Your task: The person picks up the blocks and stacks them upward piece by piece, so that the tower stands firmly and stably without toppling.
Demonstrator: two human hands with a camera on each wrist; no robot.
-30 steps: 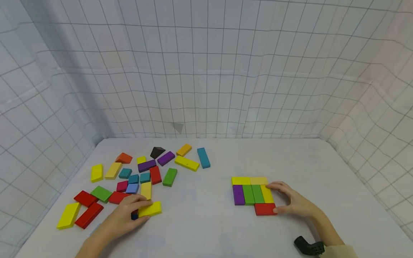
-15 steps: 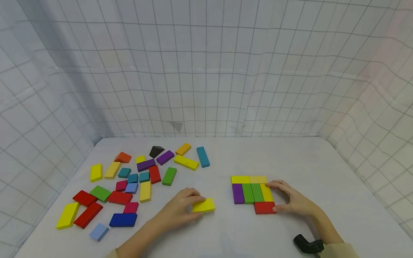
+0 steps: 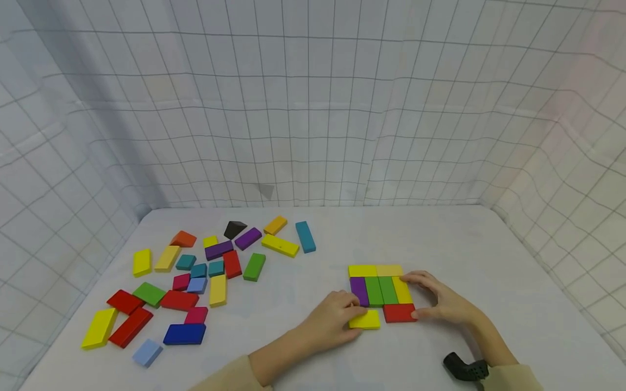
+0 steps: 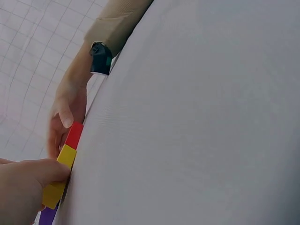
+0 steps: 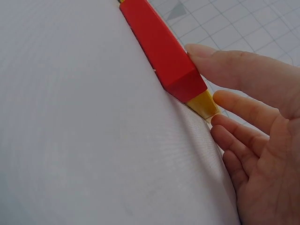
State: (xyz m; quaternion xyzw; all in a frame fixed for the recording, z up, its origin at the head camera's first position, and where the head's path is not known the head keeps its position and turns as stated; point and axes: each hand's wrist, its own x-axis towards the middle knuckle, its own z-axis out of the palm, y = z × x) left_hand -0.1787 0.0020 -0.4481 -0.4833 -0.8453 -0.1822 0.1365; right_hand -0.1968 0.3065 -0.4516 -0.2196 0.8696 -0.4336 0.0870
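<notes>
Blocks still make up most of what you see on the left: a loose scatter (image 3: 195, 271) of some two dozen pieces lies on the table (image 3: 489, 255), well apart from the patch you are building at centre right. By my judgement you are early on, with far more unplaced than placed.

The patch (image 3: 379, 290) so far has a far row of two yellows lying crosswise, a middle row of purple (image 3: 358, 290), two greens and a yellow standing lengthwise, and a near row just begun. The yellow block (image 3: 364, 320) sits on the near left of the patch, touching the near ends of the purple and first green, with the red block (image 3: 399, 313) just to its right and touching it. Whether the yellow one is fully squared up I cannot tell; its near edge looks a little lower than the red's.

Your left hand (image 3: 332, 320) reaches in from the near left, forearm flat across the table, fingers curled over the yellow block and thumb at its side. The left wrist view shows a fingertip pressed on that block's end.

Your right hand (image 3: 442, 304) braces the patch's right side, fingers spread and nearly straight, index on the far yellow upright, thumb against the red block's right end.
</notes>
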